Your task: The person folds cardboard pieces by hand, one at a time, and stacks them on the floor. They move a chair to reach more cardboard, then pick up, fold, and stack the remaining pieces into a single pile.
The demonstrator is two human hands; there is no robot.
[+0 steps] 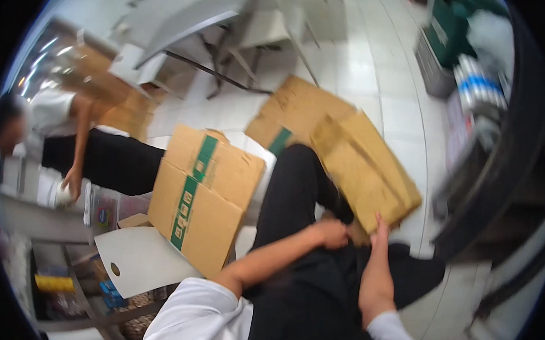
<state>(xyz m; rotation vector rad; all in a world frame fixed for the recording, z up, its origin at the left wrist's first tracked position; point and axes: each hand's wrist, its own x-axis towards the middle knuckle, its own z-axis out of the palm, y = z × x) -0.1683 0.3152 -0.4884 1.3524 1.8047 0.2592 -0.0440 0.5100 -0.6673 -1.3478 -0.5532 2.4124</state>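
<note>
A brown cardboard box (pixel 370 168), partly flattened and creased, slants across the floor in front of my legs. My right hand (pixel 380 230) grips its near end, with the thumb up against the cardboard. My left hand (pixel 332 234) is closed beside the box's near left corner, over my dark trousers. Whatever its fingers hold is blurred and hidden. Beyond the box lies another flat cardboard piece (pixel 308 108) with a green strip. On my left, a folded cardboard sheet (pixel 207 197) with green printed tape leans at a tilt, apart from both hands.
Another person (pixel 82 131) bends at the left, one hand on a white object (pixel 65 192). A white panel (pixel 138 258) with an oval hole lies over shelves of goods. A grey table (pixel 194 21) stands ahead. Bins (pixel 438 62) and packed items (pixel 480 85) line the right.
</note>
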